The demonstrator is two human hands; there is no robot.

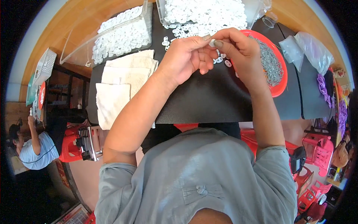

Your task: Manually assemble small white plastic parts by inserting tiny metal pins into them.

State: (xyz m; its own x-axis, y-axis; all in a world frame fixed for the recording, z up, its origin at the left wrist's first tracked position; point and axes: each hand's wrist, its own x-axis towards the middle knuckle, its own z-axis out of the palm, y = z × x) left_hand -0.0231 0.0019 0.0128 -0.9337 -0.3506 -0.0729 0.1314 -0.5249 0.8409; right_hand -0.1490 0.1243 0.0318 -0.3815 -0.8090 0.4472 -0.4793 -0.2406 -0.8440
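Over the dark table (209,102), my left hand (184,56) and my right hand (242,52) meet fingertip to fingertip. Between them is a small white plastic piece (212,43), pinched at the thumbs and index fingers and mostly covered by them. The other fingers of my left hand are loosely curled. Just below the fingertips lie a few loose white oval pieces (228,63) with holes in them. A red bowl (285,76) beside my right hand holds many small grey metal parts (271,61); my right wrist overlaps its left edge.
Two clear bins, left bin (108,31) and far bin (161,13), hold heaps of white pieces, some spilled on the table. Folded cream cloths (113,100) lie at left. Plastic bags (313,50) rest at right. Another person (37,149) works far left.
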